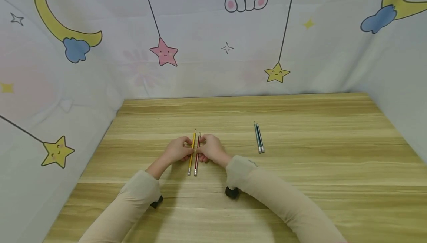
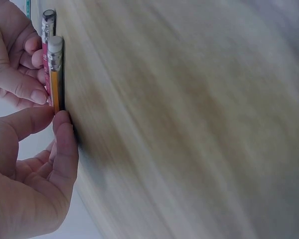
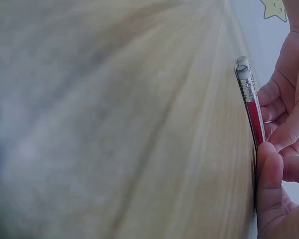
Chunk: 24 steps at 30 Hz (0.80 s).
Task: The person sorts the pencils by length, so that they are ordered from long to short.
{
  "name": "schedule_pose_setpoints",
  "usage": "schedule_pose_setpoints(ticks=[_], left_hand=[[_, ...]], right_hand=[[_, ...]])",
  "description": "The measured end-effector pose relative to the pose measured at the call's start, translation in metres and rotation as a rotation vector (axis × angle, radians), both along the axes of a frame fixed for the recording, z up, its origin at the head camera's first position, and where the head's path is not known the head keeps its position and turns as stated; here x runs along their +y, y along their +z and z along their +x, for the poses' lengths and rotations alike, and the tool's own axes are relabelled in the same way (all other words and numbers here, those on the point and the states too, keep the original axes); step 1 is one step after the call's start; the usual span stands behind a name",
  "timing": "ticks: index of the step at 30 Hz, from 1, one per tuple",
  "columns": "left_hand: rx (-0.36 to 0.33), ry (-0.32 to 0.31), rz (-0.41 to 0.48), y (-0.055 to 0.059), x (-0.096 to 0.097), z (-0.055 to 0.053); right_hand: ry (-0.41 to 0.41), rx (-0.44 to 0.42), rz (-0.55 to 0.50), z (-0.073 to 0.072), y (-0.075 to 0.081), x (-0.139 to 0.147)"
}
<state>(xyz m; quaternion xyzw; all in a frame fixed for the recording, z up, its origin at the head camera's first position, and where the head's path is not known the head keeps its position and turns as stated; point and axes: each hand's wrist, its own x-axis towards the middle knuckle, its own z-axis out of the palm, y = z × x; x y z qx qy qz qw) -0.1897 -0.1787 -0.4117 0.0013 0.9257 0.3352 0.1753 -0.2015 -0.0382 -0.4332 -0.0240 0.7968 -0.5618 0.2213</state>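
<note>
Left of the table's middle, my left hand point(image 1: 176, 149) pinches a yellow pencil point(image 1: 191, 160) between thumb and fingers. Close beside it, my right hand point(image 1: 212, 149) pinches a dark red pencil point(image 1: 196, 166) the same way. The two pencils stand almost parallel, with a narrow gap between them and their eraser ends toward me. In the left wrist view, the white eraser of the yellow pencil point(image 2: 55, 47) sits in front of the red pencil point(image 2: 46, 35). The right wrist view shows the red pencil point(image 3: 255, 117) low along the tabletop, its silver ferrule facing the camera.
Two dark green pencils point(image 1: 258, 138) lie side by side on the wooden table point(image 1: 317, 161), right of my hands, erasers toward me. White cloth point(image 1: 200, 76) printed with stars and moons hangs behind the table and on both sides.
</note>
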Motion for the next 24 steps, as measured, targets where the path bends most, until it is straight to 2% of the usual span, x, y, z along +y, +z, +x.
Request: schedule_pose_setpoints(ticks=[13,20,24], left_hand=[[-0.001,0.002,-0.009,-0.001,0.000,-0.001],[-0.024,-0.018,-0.008,0.000,-0.003,-0.001],[0.016,-0.038,-0.059,0.005,-0.004,0.000]], right_hand=[[0.008,-0.008,0.000,0.000,0.000,0.001],[0.025,-0.025,-0.048,0.000,-0.002,0.008],[0.071,-0.004,-0.060,0.002,0.001,0.021]])
